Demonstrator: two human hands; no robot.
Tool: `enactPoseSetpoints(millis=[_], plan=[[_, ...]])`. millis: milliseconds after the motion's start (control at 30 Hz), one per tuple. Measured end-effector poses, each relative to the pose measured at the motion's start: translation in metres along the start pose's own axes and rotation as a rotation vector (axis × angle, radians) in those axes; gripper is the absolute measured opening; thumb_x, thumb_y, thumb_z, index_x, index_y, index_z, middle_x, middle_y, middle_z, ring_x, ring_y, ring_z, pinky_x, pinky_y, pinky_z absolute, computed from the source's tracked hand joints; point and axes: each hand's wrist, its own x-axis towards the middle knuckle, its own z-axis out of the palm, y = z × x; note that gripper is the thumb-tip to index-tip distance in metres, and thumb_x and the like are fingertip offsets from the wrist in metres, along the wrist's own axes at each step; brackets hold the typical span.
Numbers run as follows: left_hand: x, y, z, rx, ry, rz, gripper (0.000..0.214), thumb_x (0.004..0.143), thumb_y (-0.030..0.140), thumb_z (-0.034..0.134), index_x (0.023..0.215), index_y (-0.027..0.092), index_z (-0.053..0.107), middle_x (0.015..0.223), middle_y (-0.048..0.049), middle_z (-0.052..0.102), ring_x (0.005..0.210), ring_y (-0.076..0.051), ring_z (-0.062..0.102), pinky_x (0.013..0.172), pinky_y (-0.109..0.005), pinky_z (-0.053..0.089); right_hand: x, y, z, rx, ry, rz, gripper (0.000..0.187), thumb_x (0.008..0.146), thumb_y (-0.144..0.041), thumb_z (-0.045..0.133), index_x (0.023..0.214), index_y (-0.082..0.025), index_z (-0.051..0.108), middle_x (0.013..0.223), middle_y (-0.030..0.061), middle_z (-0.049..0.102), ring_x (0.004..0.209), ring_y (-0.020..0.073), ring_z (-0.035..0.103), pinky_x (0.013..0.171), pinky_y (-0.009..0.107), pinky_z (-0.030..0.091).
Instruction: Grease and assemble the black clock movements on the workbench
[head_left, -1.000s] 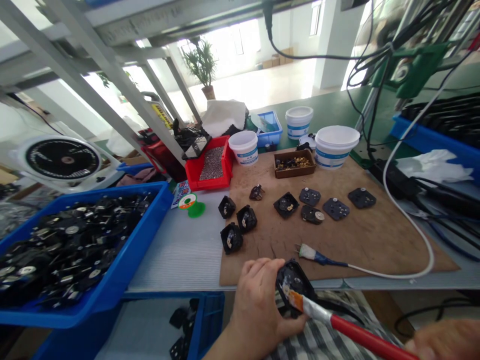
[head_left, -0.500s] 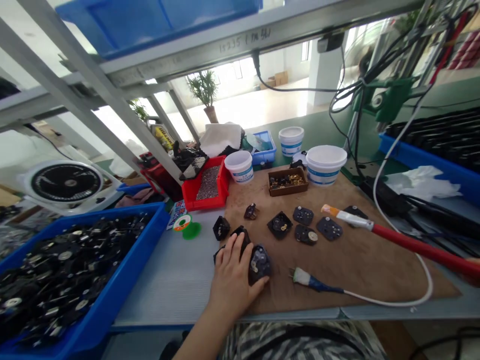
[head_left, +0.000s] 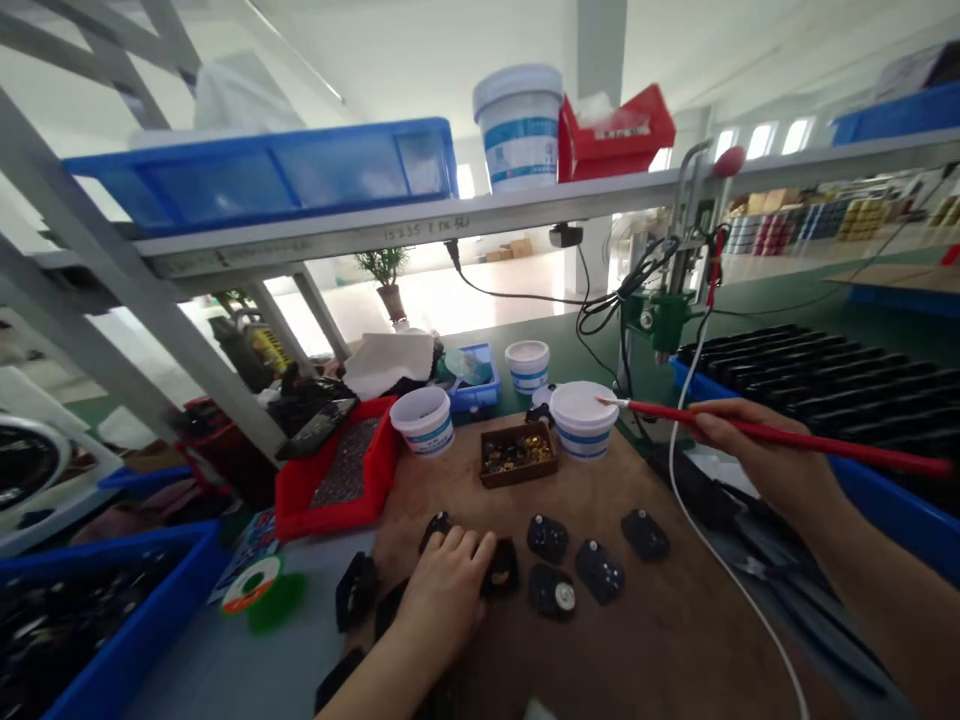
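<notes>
- One brown board (head_left: 660,640) lay on the green surface (head_left: 750,300), under most of the small items.
- One long shelf (head_left: 480,215) ran above, carrying one blue crate (head_left: 262,170), one white tub (head_left: 517,130) and one red bin (head_left: 615,130).
- Two blue crates sat lower down: the right one (head_left: 885,490) held rows of black pieces, and the left one (head_left: 142,590) held a loose heap of black parts.
- Three more white tubs stood along the board's far edge; the nearest to the brush (head_left: 583,418) was lidded.
- One red tray (head_left: 330,525) held grey granules.
- The left hand (head_left: 442,590) lay over the black square parts (head_left: 547,538), its fingers (head_left: 469,550) curled and resting on them, gripping nothing that could be clearly seen.
- Roughly nine black square parts lay on and beside the board, four of them plainly apart at right; those near the left hand were partly hidden.
- The right hand (head_left: 765,450) was raised, its fingers (head_left: 712,428) closed around one red-handled brush (head_left: 787,425), whose tip reached over the lidded tub.
- One small wooden box (head_left: 517,455) held gold-coloured bits.
- One solder spool (head_left: 251,590) sat on a green stand.
</notes>
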Motion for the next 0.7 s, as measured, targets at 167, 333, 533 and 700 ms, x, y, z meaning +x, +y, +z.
enactPoseSetpoints(millis=[167, 333, 533, 700], plan=[[-0.007, -0.014, -0.011, 0.025, -0.074, -0.058, 0.076, 0.067, 0.006, 0.047, 0.139, 0.030, 0.041, 0.146, -0.0035, 0.041, 0.132, -0.028, 0.039, 0.106, -0.050, 0.033, 0.045, 0.015, 0.046, -0.054, -0.160, -0.134, 0.027, 0.084, -0.043, 0.066, 0.087, -0.017, 0.067, 0.088, 0.0047, 0.065, 0.085, 0.0217, 0.062, 0.084, 0.039, 0.049], [-0.007, 0.003, -0.020, -0.045, -0.132, -0.285, 0.081, 0.068, 0.050, 0.061, 0.132, 0.002, 0.048, 0.137, -0.0221, 0.048, 0.129, -0.038, 0.038, 0.108, -0.054, 0.028, 0.050, 0.029, 0.081, 0.006, -0.209, -0.125, 0.019, 0.093, -0.034, 0.062, 0.092, -0.014, 0.063, 0.096, 0.0047, 0.062, 0.091, 0.0194, 0.058, 0.088, 0.039, 0.047], [0.003, 0.016, -0.011, -0.038, -0.073, -0.289, 0.058, 0.065, 0.038, 0.062, 0.112, 0.003, 0.062, 0.116, -0.0221, 0.061, 0.114, -0.039, 0.050, 0.098, -0.053, 0.035, 0.064, 0.042, 0.086, 0.253, -0.358, 0.099, 0.015, 0.095, -0.027, 0.061, 0.093, -0.012, 0.062, 0.092, 0.0039, 0.062, 0.083, 0.0165, 0.061, 0.078, 0.034, 0.053], [-0.001, 0.009, -0.011, -0.042, -0.022, -0.274, 0.061, 0.062, 0.020, 0.055, 0.121, 0.006, 0.056, 0.120, -0.0179, 0.060, 0.116, -0.032, 0.051, 0.099, -0.045, 0.036, 0.073, 0.056, 0.079, 0.513, -0.300, 0.395, 0.016, 0.097, -0.027, 0.057, 0.095, -0.012, 0.061, 0.091, 0.0042, 0.062, 0.079, 0.0149, 0.062, 0.072, 0.030, 0.056]])
